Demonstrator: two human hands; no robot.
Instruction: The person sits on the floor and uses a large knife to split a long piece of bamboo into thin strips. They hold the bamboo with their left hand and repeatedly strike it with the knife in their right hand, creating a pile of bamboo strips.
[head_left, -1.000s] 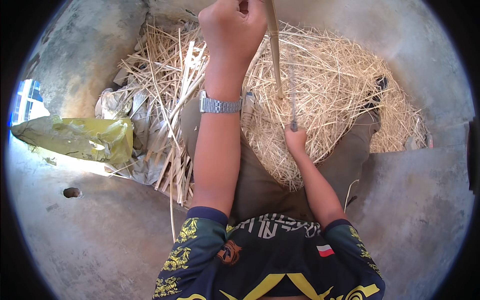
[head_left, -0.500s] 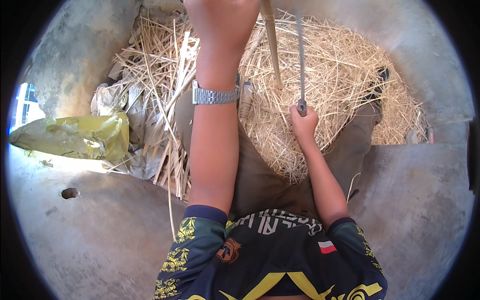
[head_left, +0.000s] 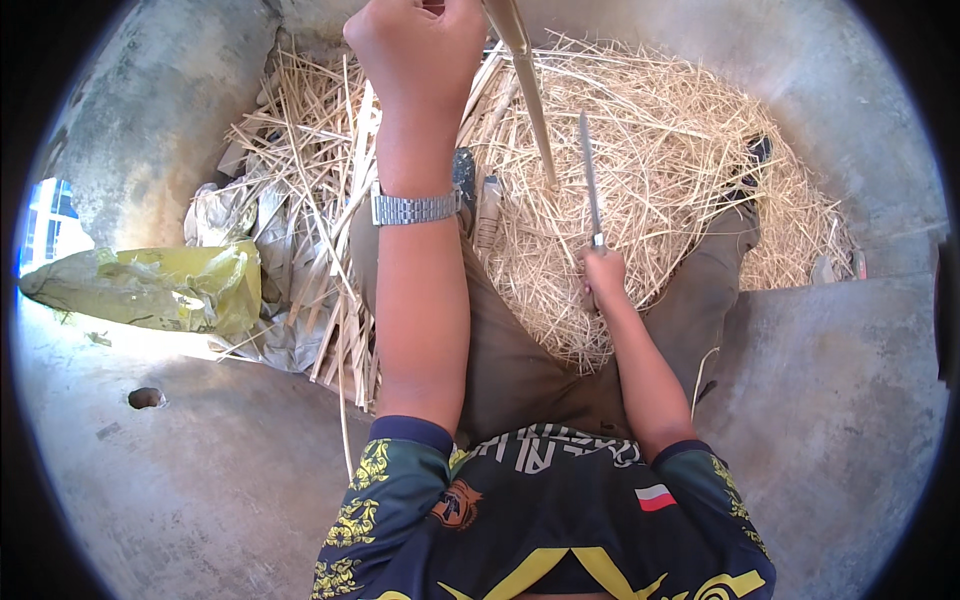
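Observation:
My left hand (head_left: 420, 55), with a metal-banded watch on its wrist, is raised at the top edge. Its fingers are curled closed around a bamboo stick (head_left: 532, 85), though the grip itself is mostly out of sight. The stick slants down, its lower end above the pile of shavings. In my right hand (head_left: 604, 275) is the handle of a long, narrow-bladed knife (head_left: 589, 175). The blade points away from me, to the right of the stick and apart from it.
Pale bamboo shavings (head_left: 680, 130) are heaped between and beyond my legs. Split bamboo strips (head_left: 330, 170) lie to the left, near a yellow sack (head_left: 200, 285). A plastic bottle (head_left: 489, 215) lies beside my left leg. Concrete walls (head_left: 850, 120) curve around the pile.
My left hand has come slightly nearer and to the left, bringing the stick along. The right hand has drawn back toward me, and the knife's blade now appears shorter, tip in view.

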